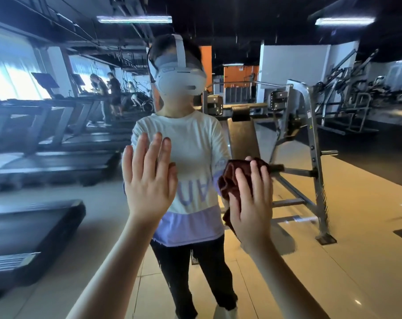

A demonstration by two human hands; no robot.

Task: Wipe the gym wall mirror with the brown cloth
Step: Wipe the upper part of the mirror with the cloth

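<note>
The wall mirror [347, 203] fills the whole view and reflects the gym behind me. My left hand [149, 180] lies flat on the glass with straight fingers, left of centre. My right hand [253, 203] presses the bunched brown cloth [230, 180] against the mirror with straight fingers, right of centre. The cloth sticks out to the left of that hand, above its fingertips and below the palm. Both hands are at chest height of my own reflection [190, 146].
Reflected in the glass are a row of treadmills [57, 134] on the left, a bench press rack [306, 146] on the right, and two people [108, 93] far back on the left. Small streaks or drips show on the upper glass.
</note>
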